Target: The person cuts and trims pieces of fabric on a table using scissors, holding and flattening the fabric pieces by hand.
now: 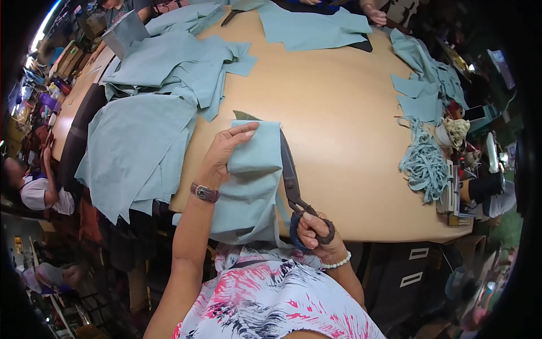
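A piece of light blue-green fabric [248,186] lies at the table's near edge and hangs over it towards my body. My left hand [223,148] pinches its upper part, thumb on top. A dark green scrap [244,116] sticks out beyond the fabric's far end. My right hand [317,233] is closed around the wrapped handles of large dark scissors [290,183]. Their blades point away from me along the fabric's right edge, where a narrow strip hangs beside the blade. How far the blades are apart is hard to tell.
Stacks of cut fabric [138,144] cover the table's left side. On the right lie a heap of thin fabric strips [422,164] and more fabric pieces [418,96]. Across the wooden table [339,101], another person's hand [375,16] is near a large fabric panel [313,28].
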`<state>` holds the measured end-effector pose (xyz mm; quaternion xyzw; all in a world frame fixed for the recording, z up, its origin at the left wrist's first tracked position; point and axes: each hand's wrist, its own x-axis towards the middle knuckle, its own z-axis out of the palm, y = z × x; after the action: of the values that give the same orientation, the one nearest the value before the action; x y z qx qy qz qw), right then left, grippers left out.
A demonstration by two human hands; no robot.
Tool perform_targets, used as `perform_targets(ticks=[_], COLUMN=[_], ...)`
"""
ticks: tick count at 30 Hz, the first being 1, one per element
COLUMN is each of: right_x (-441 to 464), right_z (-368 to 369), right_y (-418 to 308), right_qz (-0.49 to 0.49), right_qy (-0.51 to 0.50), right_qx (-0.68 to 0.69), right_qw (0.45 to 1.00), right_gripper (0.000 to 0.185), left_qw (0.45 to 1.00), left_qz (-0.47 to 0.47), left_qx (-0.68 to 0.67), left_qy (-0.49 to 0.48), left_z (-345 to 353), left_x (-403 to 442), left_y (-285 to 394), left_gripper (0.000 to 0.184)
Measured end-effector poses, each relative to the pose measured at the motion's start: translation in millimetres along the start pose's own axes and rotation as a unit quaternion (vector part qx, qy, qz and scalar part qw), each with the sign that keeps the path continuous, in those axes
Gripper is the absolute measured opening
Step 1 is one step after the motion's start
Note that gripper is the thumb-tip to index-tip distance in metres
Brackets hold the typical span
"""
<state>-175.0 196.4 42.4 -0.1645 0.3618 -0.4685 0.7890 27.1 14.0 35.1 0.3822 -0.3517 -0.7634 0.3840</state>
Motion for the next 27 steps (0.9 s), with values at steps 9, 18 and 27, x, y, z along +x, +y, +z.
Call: perform_targets(ticks=[9,18,27], right_x=[-9,-10,-9], right_z=[13,5,1], right_y=[-10,-5,8], right_qz=[-0.014,-0.049,-0.085], right_qy=[-0.005,-0.006,-0.043], right_qx=[-0.013,-0.167,-0.105], right_qw=[1.0,0.985,0.99], right_gripper=[0.031,0.037,0.038], left_qw=[0.995,0.977,0.929], left_qz=[0.095,0.173,0.255], left_qx=[0.001,0.126,0.266], left_qy=[-0.037,0.002,-0.01], left_z=[22,33,48], left_x=[-9,-18,-33], left_y=[25,31,40], left_gripper=[0.05,0.056,0.064])
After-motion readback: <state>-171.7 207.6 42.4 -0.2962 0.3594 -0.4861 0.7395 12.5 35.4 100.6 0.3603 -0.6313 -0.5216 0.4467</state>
